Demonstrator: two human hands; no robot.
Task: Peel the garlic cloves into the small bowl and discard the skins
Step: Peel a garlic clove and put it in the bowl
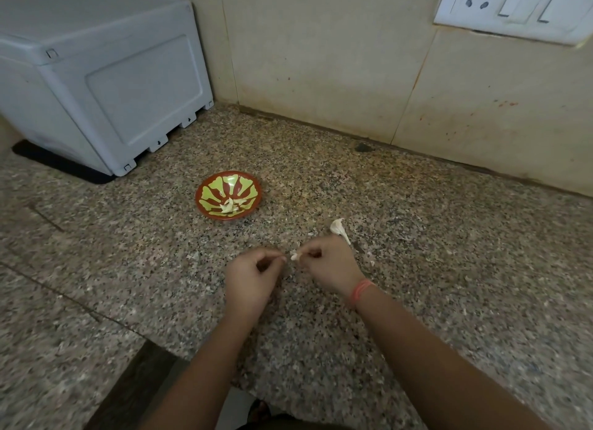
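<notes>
Two-handed, working just above the speckled surface [433, 237], not far from its front edge. Pinching a small garlic clove [294, 255] in the right hand [327, 266], thumb and forefinger closing narrowly on it, the other fingers curling into the palm. Holding the left hand [253, 275] tip to tip with it, fingers [279, 259] curling tight and nipping at the clove's near end, seemingly on a shred of skin too fine to make out for certain. Wearing an orange thread band [361, 293] on the right wrist. Lying just behind the right hand, on the surface: a larger papery garlic piece [338, 228], with a few pale skin scraps [372, 263] to its right. Sitting well apart, up and to the left: the small bowl [205, 201], red-rimmed with green, holding several peeled cloves [230, 205] at its near side. Leaving an open stretch of surface between hands and bowl, and wider room out to the right as far as the tiled wall [321, 60]. Crowding the far-left corner: a white plastic box [96, 76] on a dark mat [64, 166]. Hanging on the wall at top right: a white switch panel [513, 9].
</notes>
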